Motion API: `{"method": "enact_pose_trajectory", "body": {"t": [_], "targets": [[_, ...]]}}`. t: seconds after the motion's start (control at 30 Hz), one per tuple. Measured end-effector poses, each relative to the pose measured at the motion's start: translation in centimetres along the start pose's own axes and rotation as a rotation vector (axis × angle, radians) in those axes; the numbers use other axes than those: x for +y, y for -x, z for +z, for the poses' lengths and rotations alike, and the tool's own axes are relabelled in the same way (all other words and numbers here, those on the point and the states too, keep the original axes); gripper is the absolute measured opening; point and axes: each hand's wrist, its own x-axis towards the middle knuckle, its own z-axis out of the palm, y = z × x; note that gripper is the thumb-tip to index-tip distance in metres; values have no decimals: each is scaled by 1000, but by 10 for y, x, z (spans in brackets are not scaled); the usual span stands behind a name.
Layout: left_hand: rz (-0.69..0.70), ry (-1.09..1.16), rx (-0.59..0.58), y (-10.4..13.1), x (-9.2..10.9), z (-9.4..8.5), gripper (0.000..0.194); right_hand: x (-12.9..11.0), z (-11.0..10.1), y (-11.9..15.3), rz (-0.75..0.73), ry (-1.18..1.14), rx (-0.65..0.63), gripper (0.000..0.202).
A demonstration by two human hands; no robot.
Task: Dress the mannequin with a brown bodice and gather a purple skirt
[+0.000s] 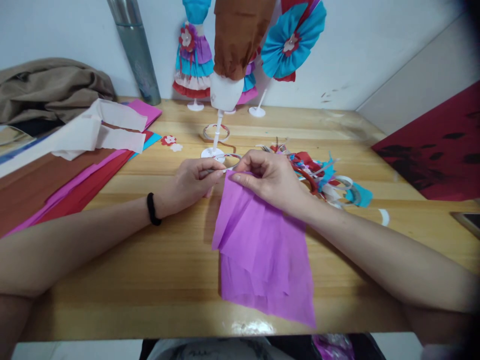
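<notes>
A sheet of purple crepe paper [258, 250], gathered into folds at its top edge, hangs down over the table toward me. My right hand [272, 180] is closed, pinching that top edge between thumb and fingers. At the paper's upper left corner my left hand [193, 182] is closed in a pinch, fingertips almost meeting the right ones. A thin whitish bit shows at the left fingertips, too small to name. Just behind the hands stands a small white dress form [227, 92] on a stand, wrapped above in brown crepe paper [240, 37].
Coloured paper sheets [75, 185] lie at left, near paper flowers [169, 141]. Tape rolls and scraps [318, 175] heap beyond my right forearm. A bottle [138, 60], a layered paper dress [194, 60] and a blue paper rosette [294, 42] stand along the wall. A red panel [438, 150] leans right.
</notes>
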Motion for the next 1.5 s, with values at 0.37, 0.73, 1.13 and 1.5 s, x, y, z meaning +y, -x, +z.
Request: {"method": "enact_pose_trajectory", "body": {"t": [0.37,0.73,1.13,1.5], "targets": [[-22,-69,18,1,-3,0,13,2,1,-1,-74,30,9,18],[-44,-100,10,1,1,0,14,-7,-5,1,-113,83,-48,15],[-10,-113,-1,1,1,1,17,-5,-4,0,-128,124,-26,15],[15,-119,-7,1,2,1,15,-2,-4,1,-106,145,8,17]]}}
